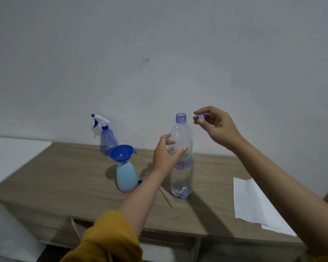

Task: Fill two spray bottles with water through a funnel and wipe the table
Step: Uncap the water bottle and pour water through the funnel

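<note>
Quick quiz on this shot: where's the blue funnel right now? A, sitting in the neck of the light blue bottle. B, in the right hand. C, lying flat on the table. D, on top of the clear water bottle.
A: the blue funnel stands in the neck of the light blue bottle, with neither hand on it.

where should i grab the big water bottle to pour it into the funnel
Grip the water bottle at its narrowed waist, just above the waterline, where the left hand holds it from the left. It stands upright with its cap off, pinched in the right hand. The funnel sits to its left, so a right-side grip may tip more easily.
</note>
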